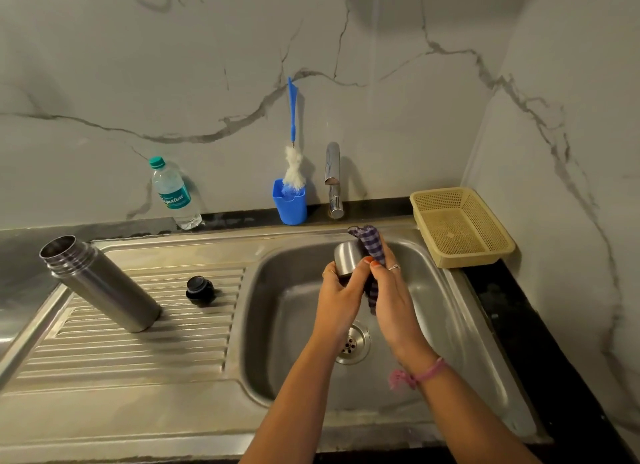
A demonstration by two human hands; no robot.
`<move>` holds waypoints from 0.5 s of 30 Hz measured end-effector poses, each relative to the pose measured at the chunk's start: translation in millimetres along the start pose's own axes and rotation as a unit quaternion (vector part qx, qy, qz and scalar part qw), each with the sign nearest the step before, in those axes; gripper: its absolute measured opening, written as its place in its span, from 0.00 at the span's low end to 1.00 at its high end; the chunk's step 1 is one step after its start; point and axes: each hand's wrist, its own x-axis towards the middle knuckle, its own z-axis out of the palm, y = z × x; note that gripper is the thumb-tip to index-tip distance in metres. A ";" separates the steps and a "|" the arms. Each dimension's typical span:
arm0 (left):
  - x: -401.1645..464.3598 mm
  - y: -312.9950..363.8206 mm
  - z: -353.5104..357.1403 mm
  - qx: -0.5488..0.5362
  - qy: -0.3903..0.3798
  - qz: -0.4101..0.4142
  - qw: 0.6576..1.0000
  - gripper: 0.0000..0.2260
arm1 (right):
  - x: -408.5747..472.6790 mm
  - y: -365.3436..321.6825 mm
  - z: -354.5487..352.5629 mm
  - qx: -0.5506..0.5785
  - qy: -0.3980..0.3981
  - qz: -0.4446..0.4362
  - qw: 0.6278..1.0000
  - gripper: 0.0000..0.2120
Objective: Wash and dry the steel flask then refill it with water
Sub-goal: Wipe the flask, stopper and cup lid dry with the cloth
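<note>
The steel flask (100, 283) stands upright and uncapped on the ribbed drainboard (145, 352) at the left. Its black stopper (200, 290) lies on the drainboard beside it. Over the sink basin (298, 325), my left hand (341, 292) grips the steel cup lid (348, 258) of the flask. My right hand (389, 290) holds a blue checked cloth (371, 245) against the lid; the cloth drapes over the lid's right side and hangs down between my hands.
A plastic water bottle (175, 195) with a green cap leans on the wall at the back left. A blue holder (290, 203) with a bottle brush (293, 167) stands next to the tap (333, 179). A beige plastic basket (460, 226) sits right of the sink.
</note>
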 end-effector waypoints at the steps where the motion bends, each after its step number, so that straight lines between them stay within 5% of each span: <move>1: 1.3 -0.4 -1.4 0.000 -0.005 0.003 1.000 0.23 | 1.5 -1.4 -1.0 0.003 0.006 0.012 1.000 0.18; 5: 1.4 2.3 -4.4 -0.012 -0.036 0.029 0.999 0.14 | 13.4 -5.7 -8.1 0.038 0.035 0.101 0.994 0.12; 11: 3.8 9.8 -11.7 -0.029 -0.006 0.031 0.999 0.24 | 4.4 -5.4 0.3 -0.035 -0.018 -0.039 0.998 0.25; 15: 2.1 6.6 -9.7 -0.052 -0.002 0.009 0.999 0.16 | 20.9 -6.3 -8.8 0.015 0.008 0.089 0.996 0.12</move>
